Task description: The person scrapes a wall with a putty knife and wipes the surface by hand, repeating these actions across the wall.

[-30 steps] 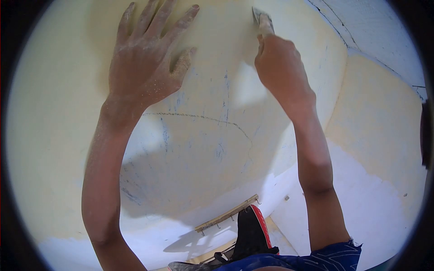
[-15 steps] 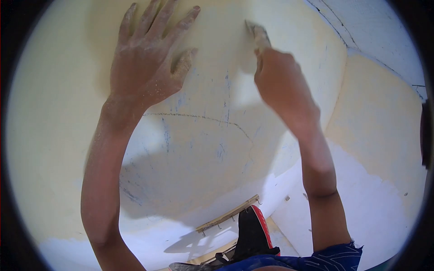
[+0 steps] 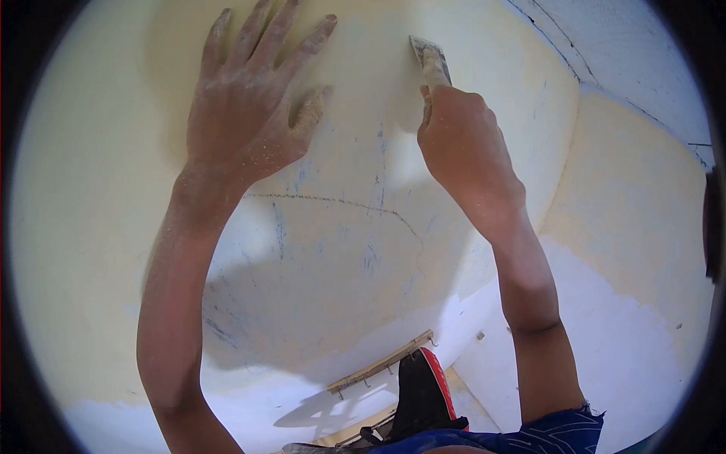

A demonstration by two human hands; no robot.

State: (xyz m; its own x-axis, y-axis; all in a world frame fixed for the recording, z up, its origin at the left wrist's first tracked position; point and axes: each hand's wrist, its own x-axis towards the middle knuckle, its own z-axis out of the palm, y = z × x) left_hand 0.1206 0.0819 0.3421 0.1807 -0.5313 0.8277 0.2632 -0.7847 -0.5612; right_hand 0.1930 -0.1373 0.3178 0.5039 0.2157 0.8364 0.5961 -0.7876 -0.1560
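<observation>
My left hand (image 3: 246, 106) lies flat against the pale yellow wall (image 3: 302, 257) at the upper left, its fingers spread and dusted with white powder. At the upper right, my right hand (image 3: 457, 129) is wrapped round the handle of a scraper (image 3: 431, 57). The scraper's flat, stained blade points up and to the left at the wall. Blue scuff marks and a dark curved line show on the wall below and between my hands.
A wooden rail with hooks (image 3: 382, 363) is mounted low on the wall. A black bag with a red edge (image 3: 423, 390) hangs there. An adjoining wall (image 3: 635, 197) meets this one at the right, and a cracked white surface (image 3: 620, 45) lies above.
My right hand has shifted slightly left and down, and the scraper has turned so more of its blade shows. My left hand stays spread on the wall in nearly the same spot.
</observation>
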